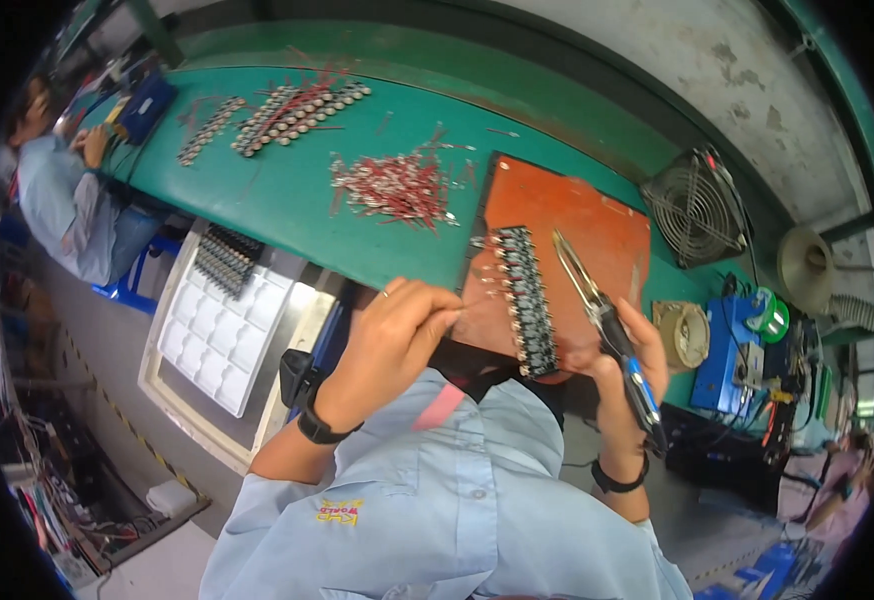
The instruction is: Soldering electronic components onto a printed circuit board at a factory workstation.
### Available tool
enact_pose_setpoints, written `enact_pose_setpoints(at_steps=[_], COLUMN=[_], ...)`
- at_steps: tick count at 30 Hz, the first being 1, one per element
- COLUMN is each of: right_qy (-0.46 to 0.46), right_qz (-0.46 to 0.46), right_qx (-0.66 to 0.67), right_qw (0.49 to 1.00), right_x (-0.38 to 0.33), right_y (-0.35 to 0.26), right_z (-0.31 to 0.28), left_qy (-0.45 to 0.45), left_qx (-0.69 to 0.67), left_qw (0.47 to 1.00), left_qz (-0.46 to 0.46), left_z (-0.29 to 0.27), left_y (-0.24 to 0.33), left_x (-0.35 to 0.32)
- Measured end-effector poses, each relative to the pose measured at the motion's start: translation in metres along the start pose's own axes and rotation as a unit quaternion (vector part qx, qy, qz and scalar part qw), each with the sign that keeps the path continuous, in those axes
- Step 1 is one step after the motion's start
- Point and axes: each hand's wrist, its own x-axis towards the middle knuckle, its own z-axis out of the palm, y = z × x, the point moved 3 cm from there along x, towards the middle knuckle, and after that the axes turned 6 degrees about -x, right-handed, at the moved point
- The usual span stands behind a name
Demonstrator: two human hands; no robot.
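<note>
My left hand (397, 325) is at the near left corner of the orange mat (547, 190), thumb and fingertips pinched. Whatever they pinch is too fine to make out. In my right hand (632, 355) is a long tool (582, 275) with a slim silver front and a black and blue handle. Its tip points away from me, over the mat. Between my hands lies a strip of small black components (525, 300) with metal ends, set in a close row. Thin leads stick out from its left side, toward my left fingertips.
Left of the mat is a pile of short red wires (397, 188) with several component strips (297, 115) beyond. A fan (695, 210), a round tub (681, 335) and a blue box (727, 355) stand right. A white tray (222, 330) sits low left. A person (77, 200) works far left.
</note>
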Motion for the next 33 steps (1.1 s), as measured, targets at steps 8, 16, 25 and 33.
enact_pose_setpoints(at_steps=[8, 16, 25, 33], right_qy=[-0.078, -0.055, -0.032, -0.049], right_qz=[0.012, -0.026, 0.004, -0.015], right_qx=[0.007, -0.048, 0.032, 0.014], right_qw=[0.997, 0.997, 0.999, 0.999], right_x=[0.009, 0.004, -0.001, 0.002], right_y=[0.019, 0.022, 0.024, 0.028], right_z=[0.015, 0.013, 0.003, 0.001], left_qy=[-0.116, -0.09, -0.09, -0.103], left_qx=[-0.059, -0.042, -0.031, -0.025], left_qw=[0.989, 0.989, 0.989, 0.988], left_qz=[0.072, 0.113, 0.112, 0.11], left_z=[0.045, 0.064, 0.064, 0.067], left_y=[0.03, 0.028, 0.021, 0.019], left_x=[0.009, 0.011, 0.015, 0.017])
